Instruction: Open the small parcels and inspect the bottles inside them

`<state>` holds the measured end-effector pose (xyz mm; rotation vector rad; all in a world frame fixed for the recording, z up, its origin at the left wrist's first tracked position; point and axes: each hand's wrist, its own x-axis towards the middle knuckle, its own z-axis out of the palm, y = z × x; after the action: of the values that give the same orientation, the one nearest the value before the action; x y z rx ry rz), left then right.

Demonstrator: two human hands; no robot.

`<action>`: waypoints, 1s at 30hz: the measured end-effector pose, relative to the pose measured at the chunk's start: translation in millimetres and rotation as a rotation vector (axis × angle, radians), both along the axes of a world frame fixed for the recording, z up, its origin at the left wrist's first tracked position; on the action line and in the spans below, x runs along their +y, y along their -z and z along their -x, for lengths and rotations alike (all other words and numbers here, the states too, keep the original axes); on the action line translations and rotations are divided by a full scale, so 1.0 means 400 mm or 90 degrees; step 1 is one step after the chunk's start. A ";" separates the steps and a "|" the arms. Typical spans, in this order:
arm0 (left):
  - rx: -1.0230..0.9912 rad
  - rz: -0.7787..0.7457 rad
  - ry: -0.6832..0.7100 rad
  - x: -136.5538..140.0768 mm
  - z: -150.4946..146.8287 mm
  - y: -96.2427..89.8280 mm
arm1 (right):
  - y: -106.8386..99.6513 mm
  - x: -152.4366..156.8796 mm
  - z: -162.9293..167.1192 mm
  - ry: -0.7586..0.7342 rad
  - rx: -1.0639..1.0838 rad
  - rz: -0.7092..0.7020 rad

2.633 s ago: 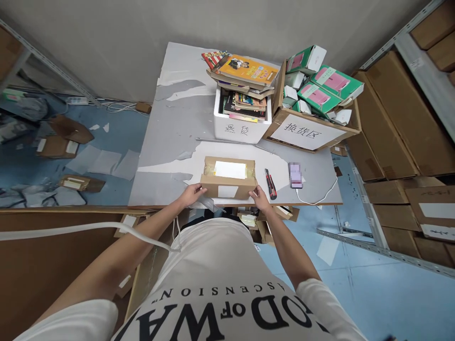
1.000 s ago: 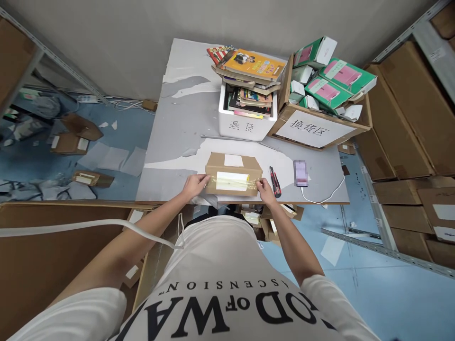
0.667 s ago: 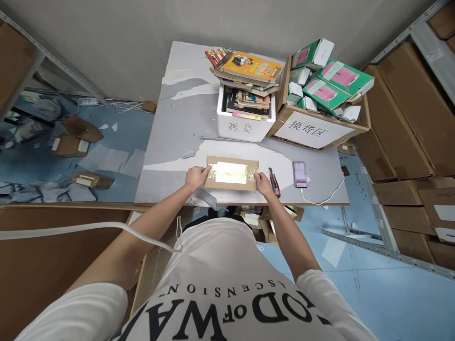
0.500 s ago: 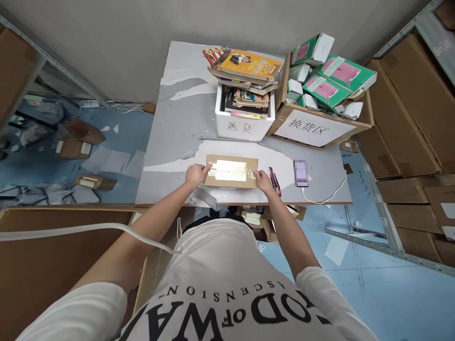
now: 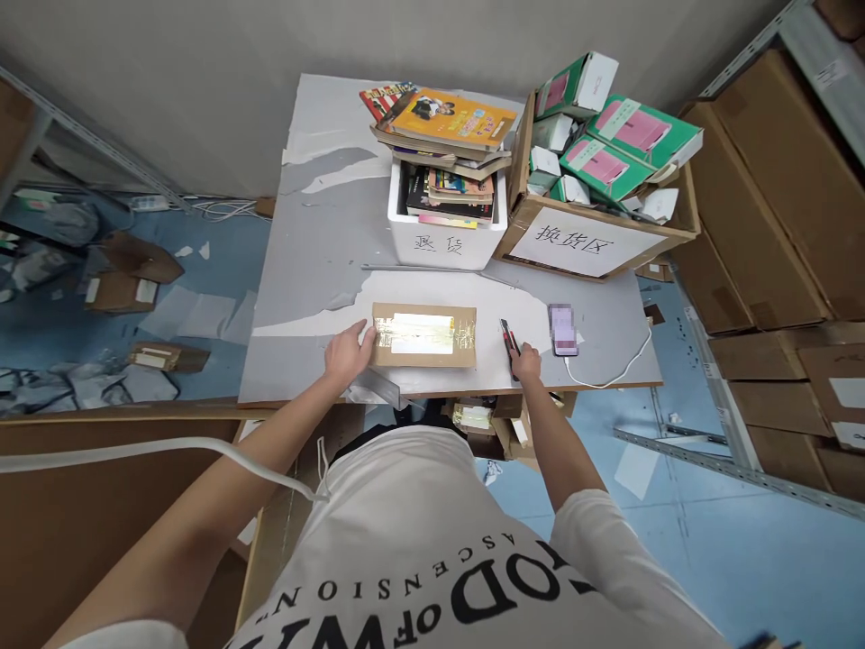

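Note:
A taped cardboard box (image 5: 424,359) with a white label lies flat on the table in front of me. At its left end, my left hand (image 5: 348,353) grips the edge, thumb and fingers close together. To the right of the box, my right hand (image 5: 525,362) has closed on the lower end of a red and black utility knife (image 5: 506,335), which still lies on the tabletop. A phone (image 5: 563,330) on a white cable is just right of that hand.
Behind the cardboard box stand a white foam bin (image 5: 439,245) piled with books and an open carton (image 5: 587,243) of green boxes. A clear plastic piece (image 5: 378,386) lies at the table's front edge. Stacked cartons (image 5: 763,198) line the right side.
My right hand has left the box's right end and moved right onto the utility knife. My left hand stays at the box's left end. The view has shifted slightly.

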<state>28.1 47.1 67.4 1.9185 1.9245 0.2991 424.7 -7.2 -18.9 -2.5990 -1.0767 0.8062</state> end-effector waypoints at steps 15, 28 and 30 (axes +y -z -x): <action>-0.011 -0.234 0.628 -0.056 -0.047 0.123 | -0.220 0.065 0.081 -0.296 0.038 -0.214; -0.040 -0.251 0.595 -0.053 -0.055 0.143 | -0.405 0.184 0.448 -1.039 -0.243 0.048; -0.059 -0.244 0.589 -0.053 -0.056 0.146 | -0.414 0.184 0.458 -1.042 -0.270 0.060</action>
<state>50.3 25.8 9.2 2.7335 0.7870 0.4681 241.7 66.3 146.8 -1.3967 -3.3050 0.4045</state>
